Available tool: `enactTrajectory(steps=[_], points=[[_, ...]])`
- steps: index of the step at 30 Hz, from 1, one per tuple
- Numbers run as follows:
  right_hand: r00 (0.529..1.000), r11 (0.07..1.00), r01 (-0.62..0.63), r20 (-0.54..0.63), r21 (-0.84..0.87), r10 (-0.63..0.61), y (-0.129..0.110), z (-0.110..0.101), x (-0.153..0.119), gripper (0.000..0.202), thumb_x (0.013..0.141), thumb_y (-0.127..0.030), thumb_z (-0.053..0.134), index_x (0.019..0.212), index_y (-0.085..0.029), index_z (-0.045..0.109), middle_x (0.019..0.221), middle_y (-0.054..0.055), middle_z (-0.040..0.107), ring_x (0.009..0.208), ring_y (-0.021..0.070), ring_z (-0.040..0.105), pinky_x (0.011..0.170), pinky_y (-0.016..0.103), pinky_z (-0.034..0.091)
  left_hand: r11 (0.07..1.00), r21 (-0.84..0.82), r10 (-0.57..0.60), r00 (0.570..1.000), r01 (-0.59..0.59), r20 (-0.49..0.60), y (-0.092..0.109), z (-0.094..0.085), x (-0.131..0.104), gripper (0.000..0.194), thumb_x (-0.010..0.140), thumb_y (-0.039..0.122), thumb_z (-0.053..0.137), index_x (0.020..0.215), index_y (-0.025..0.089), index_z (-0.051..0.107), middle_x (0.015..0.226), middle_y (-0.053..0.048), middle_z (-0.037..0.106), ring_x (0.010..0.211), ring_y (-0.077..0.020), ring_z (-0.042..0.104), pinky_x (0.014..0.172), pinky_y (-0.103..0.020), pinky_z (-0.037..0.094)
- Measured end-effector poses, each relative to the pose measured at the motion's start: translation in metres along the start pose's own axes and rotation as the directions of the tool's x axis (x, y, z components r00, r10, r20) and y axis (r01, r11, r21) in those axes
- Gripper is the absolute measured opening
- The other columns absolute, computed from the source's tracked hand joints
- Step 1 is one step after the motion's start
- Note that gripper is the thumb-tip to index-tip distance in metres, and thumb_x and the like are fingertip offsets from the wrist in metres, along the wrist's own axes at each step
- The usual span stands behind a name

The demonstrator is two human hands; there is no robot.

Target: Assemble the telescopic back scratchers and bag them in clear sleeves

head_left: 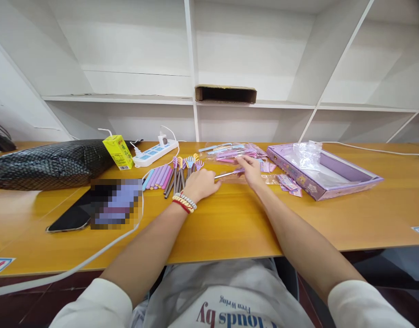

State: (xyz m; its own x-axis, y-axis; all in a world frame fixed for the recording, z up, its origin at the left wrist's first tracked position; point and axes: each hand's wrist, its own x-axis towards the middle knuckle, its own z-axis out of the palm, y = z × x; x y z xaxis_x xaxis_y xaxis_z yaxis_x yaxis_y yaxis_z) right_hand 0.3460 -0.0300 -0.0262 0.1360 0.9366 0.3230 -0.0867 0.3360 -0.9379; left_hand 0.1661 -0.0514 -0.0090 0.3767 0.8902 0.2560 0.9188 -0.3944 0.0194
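1. With the hands as the dial's centre and twelve straight ahead, a yellow-brown wooden table (230, 237) spread beneath them; white shelving (243, 45) rose behind its far edge, an open cardboard box (226, 94) on a shelf at twelve.
2. Between nine and ten lay a long package (52, 164) in dark wrap, with a yellow drink carton (119, 152) just beside it; nearer ten was a white power strip (156, 153) with plugs in it.
3. Between eight and nine lay a black phone (71, 212), partly beside a pixelated patch; a white cable (143, 205) ran past it.
4. At nine, close to the left hand, lay a row of pastel tubes (158, 176) and several claw-headed rods (180, 173).
5. Clear plastic packets (230, 150) were at twelve, small printed cards (288, 182) at three, and farther out at three a shallow purple box (376, 177) holding crumpled clear bags (307, 155).
6. The silver rod (226, 174) was at the centre, just above the table, spanning both hands.
7. The left hand (201, 184), bracelets (184, 202) at its wrist, was turned back-up and closed around the rod's left end, fingers mostly hidden.
8. The right hand (248, 171) pinched its purplish right end; that forearm slanted from between four and five, the left from between seven and eight.
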Motion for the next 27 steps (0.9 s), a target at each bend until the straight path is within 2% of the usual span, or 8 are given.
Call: enactTrajectory(steps=[2, 6, 11, 14, 19, 24, 27], points=[[0.997, 0.999, -0.002, 0.074, -0.05, 0.006, 0.002, 0.003, -0.005, 0.022, 0.067, -0.04, 0.068, 0.072, -0.019, 0.064, 0.062, -0.001, 0.061, 0.046, 0.0096, 0.055, 0.037, 0.02, 0.041, 0.999, 0.04, -0.019, 1.0, 0.018, 0.011, -0.005, 0.0, 0.0, 0.046, 0.081, 0.051, 0.041, 0.084, 0.016, 0.07, 0.078, -0.017, 0.067, 0.079, -0.0301, 0.064, 0.069, -0.037, 0.045], [0.981, 0.991, 0.027, 0.193, -0.13, -0.002, 0.002, -0.003, -0.008, 0.018, 0.065, -0.032, 0.068, 0.075, -0.018, 0.065, 0.063, -0.001, 0.06, 0.047, 0.0083, 0.053, 0.039, 0.019, 0.038, 0.997, 0.074, -0.026, 0.999, 0.024, 0.022, -0.016, -0.001, 0.0, 0.043, 0.081, 0.049, 0.042, 0.083, 0.017, 0.07, 0.078, -0.015, 0.067, 0.081, -0.03, 0.064, 0.071, -0.038, 0.045], [0.965, 0.974, 0.051, 0.263, -0.222, 0.009, 0.001, -0.008, -0.007, 0.012, 0.063, -0.024, 0.066, 0.074, -0.018, 0.063, 0.053, -0.004, 0.054, 0.044, 0.0074, 0.046, 0.041, 0.02, 0.033, 1.0, 0.011, 0.03, 0.999, -0.029, -0.041, -0.021, 0.002, -0.002, 0.04, 0.08, 0.05, 0.043, 0.084, 0.02, 0.069, 0.076, -0.01, 0.068, 0.077, -0.0268, 0.064, 0.069, -0.035, 0.044], [0.972, 0.937, 0.096, 0.234, -0.337, -0.016, 0.008, -0.01, -0.003, 0.006, 0.065, -0.022, 0.061, 0.07, -0.018, 0.063, 0.056, -0.003, 0.056, 0.047, 0.0084, 0.047, 0.046, 0.021, 0.035, 0.997, -0.038, 0.058, 0.995, -0.061, -0.082, -0.021, 0.004, -0.004, 0.038, 0.081, 0.05, 0.044, 0.087, 0.021, 0.068, 0.078, -0.009, 0.068, 0.078, -0.0253, 0.063, 0.069, -0.033, 0.043], [0.987, 0.842, 0.16, 0.107, -0.515, -0.122, 0.02, -0.014, 0.003, 0.008, 0.067, -0.021, 0.056, 0.064, -0.017, 0.062, 0.065, 0.0, 0.062, 0.061, 0.0118, 0.052, 0.061, 0.025, 0.039, 0.984, -0.11, 0.13, 0.988, -0.138, -0.082, -0.015, 0.007, -0.005, 0.039, 0.086, 0.048, 0.038, 0.093, 0.022, 0.066, 0.088, -0.006, 0.069, 0.083, -0.0213, 0.062, 0.071, -0.03, 0.043], [0.982, 0.815, 0.186, 0.069, -0.549, -0.178, 0.016, -0.013, 0.003, 0.015, 0.073, -0.029, 0.054, 0.074, -0.016, 0.062, 0.064, 0.0, 0.059, 0.059, 0.0124, 0.049, 0.06, 0.026, 0.038, 0.965, -0.083, 0.245, 0.968, -0.248, -0.05, -0.009, 0.007, -0.005, 0.034, 0.087, 0.039, 0.039, 0.087, 0.02, 0.067, 0.089, -0.006, 0.067, 0.086, -0.0199, 0.061, 0.075, -0.03, 0.044], [0.97, 0.834, 0.208, 0.0, -0.511, -0.241, 0.012, -0.012, 0.003, 0.027, 0.079, -0.039, 0.051, 0.085, -0.015, 0.061, 0.079, 0.003, 0.063, 0.07, 0.0144, 0.053, 0.067, 0.027, 0.041, 0.958, -0.113, 0.258, 0.965, -0.263, -0.055, -0.006, 0.007, -0.006, 0.031, 0.088, 0.035, 0.04, 0.093, 0.019, 0.066, 0.092, -0.006, 0.066, 0.088, -0.02, 0.061, 0.079, -0.031, 0.045]])
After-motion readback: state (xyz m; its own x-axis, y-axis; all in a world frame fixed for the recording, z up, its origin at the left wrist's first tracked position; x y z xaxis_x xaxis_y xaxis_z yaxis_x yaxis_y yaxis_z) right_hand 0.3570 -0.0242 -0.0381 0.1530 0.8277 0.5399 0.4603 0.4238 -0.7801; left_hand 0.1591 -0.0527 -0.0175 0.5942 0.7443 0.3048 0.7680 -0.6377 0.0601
